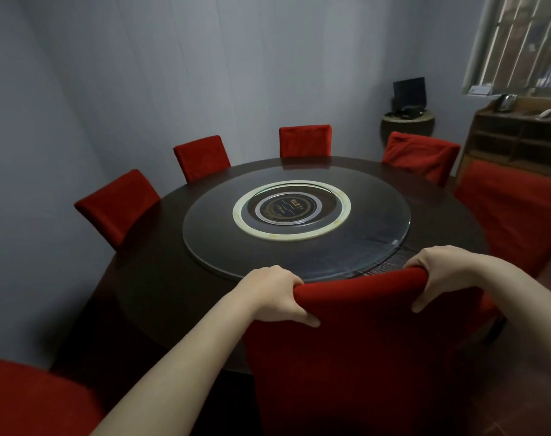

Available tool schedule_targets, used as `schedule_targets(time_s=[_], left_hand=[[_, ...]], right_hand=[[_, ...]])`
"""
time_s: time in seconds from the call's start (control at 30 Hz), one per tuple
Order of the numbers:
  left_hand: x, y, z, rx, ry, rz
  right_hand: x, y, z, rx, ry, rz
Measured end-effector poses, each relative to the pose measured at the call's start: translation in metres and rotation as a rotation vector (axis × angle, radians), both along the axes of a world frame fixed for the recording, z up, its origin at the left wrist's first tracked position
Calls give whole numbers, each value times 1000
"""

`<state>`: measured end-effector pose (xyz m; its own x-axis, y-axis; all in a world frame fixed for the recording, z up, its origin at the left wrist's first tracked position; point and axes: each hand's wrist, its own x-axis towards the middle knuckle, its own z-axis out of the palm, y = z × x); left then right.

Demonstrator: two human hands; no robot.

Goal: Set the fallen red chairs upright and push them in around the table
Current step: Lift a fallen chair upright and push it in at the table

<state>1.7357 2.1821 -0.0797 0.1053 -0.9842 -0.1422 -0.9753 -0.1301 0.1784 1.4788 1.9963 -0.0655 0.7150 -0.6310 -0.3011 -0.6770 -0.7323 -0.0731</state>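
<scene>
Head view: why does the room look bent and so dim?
In the head view, wide-angle distortion bows the wall and window; dim light comes mainly from that window; the glass turntable carries faint reflections; the far shelf looks soft.

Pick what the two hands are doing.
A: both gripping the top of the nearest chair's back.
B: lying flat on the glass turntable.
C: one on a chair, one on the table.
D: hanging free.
A: the left hand and the right hand each curl over the top edge of the nearest red chair.
</scene>
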Motion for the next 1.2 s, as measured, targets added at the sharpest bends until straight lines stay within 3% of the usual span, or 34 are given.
schedule_targets(time_s=[0.2, 0.47, 0.83, 1.2], left_hand=[[4, 14, -5, -22, -41, -34], [15, 43, -30, -247, -334, -170], [31, 71, -71, -480, -367, -269], [-2, 104, -92, -427, -333, -234]], right_hand=[[4, 13, -5, -10, 29, -24], [3, 47, -21, -108, -6, -29], [-12, 96, -69, -292, -266, 3], [-48, 125, -109, -415, -452, 201]])
